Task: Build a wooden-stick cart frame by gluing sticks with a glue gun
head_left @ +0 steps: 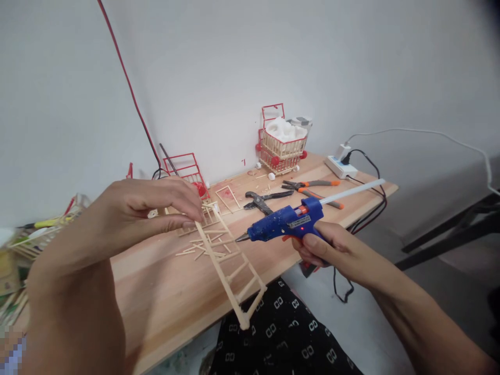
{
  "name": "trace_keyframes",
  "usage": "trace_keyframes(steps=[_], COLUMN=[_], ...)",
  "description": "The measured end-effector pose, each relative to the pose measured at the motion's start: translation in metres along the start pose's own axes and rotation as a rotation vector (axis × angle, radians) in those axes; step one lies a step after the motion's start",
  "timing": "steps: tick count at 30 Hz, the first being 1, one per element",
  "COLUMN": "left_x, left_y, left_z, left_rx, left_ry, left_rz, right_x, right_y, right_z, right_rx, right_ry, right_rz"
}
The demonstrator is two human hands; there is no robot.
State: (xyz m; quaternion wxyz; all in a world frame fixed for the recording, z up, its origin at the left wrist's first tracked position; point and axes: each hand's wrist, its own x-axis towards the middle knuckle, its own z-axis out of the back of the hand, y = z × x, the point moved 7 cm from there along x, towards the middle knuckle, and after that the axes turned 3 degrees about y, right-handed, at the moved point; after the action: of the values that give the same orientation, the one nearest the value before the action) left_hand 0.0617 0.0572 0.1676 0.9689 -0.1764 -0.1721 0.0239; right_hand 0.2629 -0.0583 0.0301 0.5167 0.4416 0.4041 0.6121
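Observation:
My left hand [160, 205] pinches the upper end of a small wooden stick frame [219, 265], which looks like a ladder with several rungs. The frame hangs tilted over the table's front edge, its lower corner pointing toward me. In my right hand [324, 247] is a blue glue gun [285, 221], with the fingers wrapped round its handle. A white glue stick [351, 191] juts out of its back, and a small red light shows on its side. The nozzle points left, close to the frame's right rail; whether it touches I cannot tell.
Loose short sticks [201, 247] lie on the wooden table [172, 307] behind the frame. Black pliers [260, 200] and orange-handled pliers [312, 183] rest farther back. A small red-and-wood cart [283, 148] stands by the wall. A power strip [340, 166] with cords sits at the right.

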Motion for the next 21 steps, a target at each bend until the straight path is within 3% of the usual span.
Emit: trace_keyframes(steps=[21], left_x=[0.0], left_y=[0.005], left_z=[0.0], left_rx=[-0.088], left_ry=[0.0], left_rz=[0.118], right_x=[0.009], right_y=[0.002], right_z=[-0.002], right_rx=[0.059], right_ry=[-0.031], right_rz=[-0.016])
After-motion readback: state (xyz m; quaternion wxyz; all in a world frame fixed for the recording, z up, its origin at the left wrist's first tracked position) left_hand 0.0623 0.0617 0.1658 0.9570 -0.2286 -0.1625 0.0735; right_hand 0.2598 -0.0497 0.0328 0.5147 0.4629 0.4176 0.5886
